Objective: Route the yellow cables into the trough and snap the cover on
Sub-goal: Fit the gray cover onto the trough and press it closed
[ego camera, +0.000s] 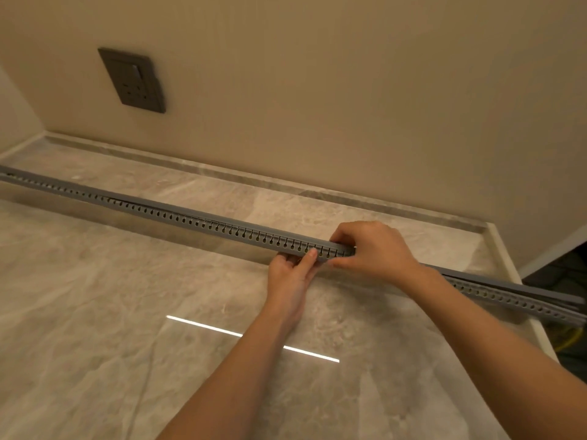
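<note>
A long grey slotted cable trough lies across the marble countertop from far left to right, its right end sticking out past the counter edge. A flat grey cover sits along its top; near the right end the cover stands off the trough. My left hand grips the trough's front wall from below, thumb on the slots. My right hand is curled over the top of the cover and trough just to the right. Yellow cable shows only below the counter's right edge.
The marble countertop has a low raised ledge along the beige wall. A dark wall socket sits on the wall at upper left. The counter's right edge drops to a dark floor.
</note>
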